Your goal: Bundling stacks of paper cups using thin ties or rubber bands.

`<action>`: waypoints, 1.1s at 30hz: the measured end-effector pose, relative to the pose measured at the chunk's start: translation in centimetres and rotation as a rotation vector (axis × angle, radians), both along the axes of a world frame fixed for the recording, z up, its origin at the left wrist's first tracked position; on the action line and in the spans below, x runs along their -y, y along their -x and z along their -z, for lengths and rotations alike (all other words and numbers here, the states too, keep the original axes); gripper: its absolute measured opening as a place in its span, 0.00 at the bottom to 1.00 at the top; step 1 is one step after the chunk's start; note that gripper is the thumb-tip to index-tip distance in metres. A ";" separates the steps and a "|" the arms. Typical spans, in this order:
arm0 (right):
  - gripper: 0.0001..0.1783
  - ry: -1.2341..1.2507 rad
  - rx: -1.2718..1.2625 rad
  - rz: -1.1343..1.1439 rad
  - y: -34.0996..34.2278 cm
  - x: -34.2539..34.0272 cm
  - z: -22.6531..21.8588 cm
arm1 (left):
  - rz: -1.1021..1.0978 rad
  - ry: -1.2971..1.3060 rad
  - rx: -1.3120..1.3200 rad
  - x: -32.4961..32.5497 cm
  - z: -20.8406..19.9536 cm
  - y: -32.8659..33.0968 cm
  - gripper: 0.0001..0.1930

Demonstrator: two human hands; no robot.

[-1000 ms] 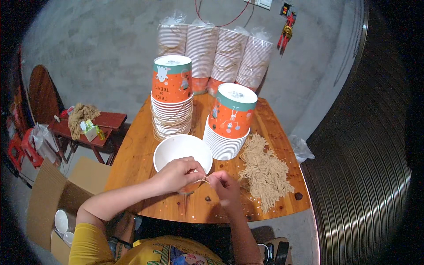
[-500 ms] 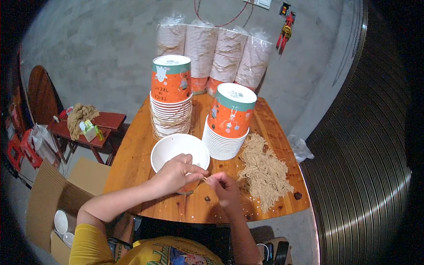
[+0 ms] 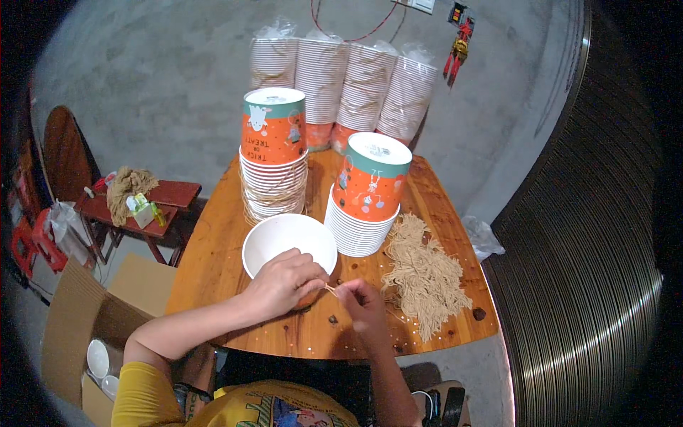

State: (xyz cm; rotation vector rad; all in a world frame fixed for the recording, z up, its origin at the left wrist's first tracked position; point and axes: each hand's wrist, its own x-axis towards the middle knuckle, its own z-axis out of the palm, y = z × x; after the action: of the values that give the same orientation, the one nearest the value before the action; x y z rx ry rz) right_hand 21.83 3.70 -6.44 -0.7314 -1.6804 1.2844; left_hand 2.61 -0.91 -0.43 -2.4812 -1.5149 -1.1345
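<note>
A white-lined paper bucket (image 3: 274, 238) stands mouth up at the near middle of the table. My left hand (image 3: 288, 281) is closed over its front right rim, fingertips partly hidden. A short piece of tan cord (image 3: 330, 288) spans from there to my right hand (image 3: 361, 302), which pinches its other end. How the cord meets the bucket is hidden behind my left fingers. To the right of my right hand lies a loose heap of tan cords (image 3: 427, 277). Just beyond the bucket stands a stack of upside-down orange and green paper buckets (image 3: 366, 192).
Another upside-down bucket stack (image 3: 274, 149), with cords hanging round it, stands at the back left. Several plastic-wrapped stacks (image 3: 341, 89) line the wall behind. Left of the wooden table (image 3: 213, 285) are an open cardboard box (image 3: 71, 320) and a red bench (image 3: 174, 193).
My left fingers have curled in more at the bucket's rim. The right hand keeps its pinch on the cord, nearly in place. The bucket and stacks have not visibly moved.
</note>
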 end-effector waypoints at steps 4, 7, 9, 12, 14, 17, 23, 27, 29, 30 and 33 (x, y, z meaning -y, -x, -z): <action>0.09 -0.004 -0.036 0.008 0.1 0.2 0.0 | 0.029 0.026 0.025 0.0 0.0 0.0 0.05; 0.10 0.035 0.019 -0.004 0.1 0.3 -0.3 | -0.001 0.039 -0.011 0.3 0.0 0.1 0.05; 0.08 0.080 -0.004 0.015 0.3 0.8 -0.8 | -0.015 0.053 -0.020 0.3 0.1 0.1 0.04; 0.07 0.102 -0.035 0.031 0.4 0.8 -0.6 | -0.006 0.051 -0.010 0.2 0.2 0.0 0.05; 0.07 0.082 -0.042 0.028 0.4 0.9 -0.8 | -0.005 0.018 0.032 0.1 0.5 0.1 0.06; 0.07 0.134 0.013 0.032 0.5 1.1 -1.8 | 0.005 0.052 0.052 0.3 0.4 0.2 0.07; 0.09 -0.231 0.170 0.105 1.4 1.1 -1.2 | 0.012 0.104 0.117 0.3 0.5 0.2 0.07; 0.14 -0.435 0.085 0.153 2.3 0.6 -0.5 | 0.019 0.110 0.138 0.4 0.5 0.2 0.08; 0.14 -0.490 0.075 0.153 2.4 0.8 -1.2 | 0.019 0.114 0.151 0.5 0.6 0.3 0.08; 0.14 -0.467 0.110 0.161 2.4 1.1 -1.6 | 0.018 0.114 0.150 0.5 0.7 0.3 0.08; 0.13 -0.478 0.126 0.184 2.5 1.2 -2.0 | 0.035 0.122 0.175 0.6 0.8 0.4 0.09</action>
State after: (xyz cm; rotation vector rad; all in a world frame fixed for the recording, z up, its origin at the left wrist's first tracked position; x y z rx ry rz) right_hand 19.32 2.47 -4.48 -0.6643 -1.8763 0.6801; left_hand 2.17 -1.49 -1.21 -2.5547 -1.6372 -1.3363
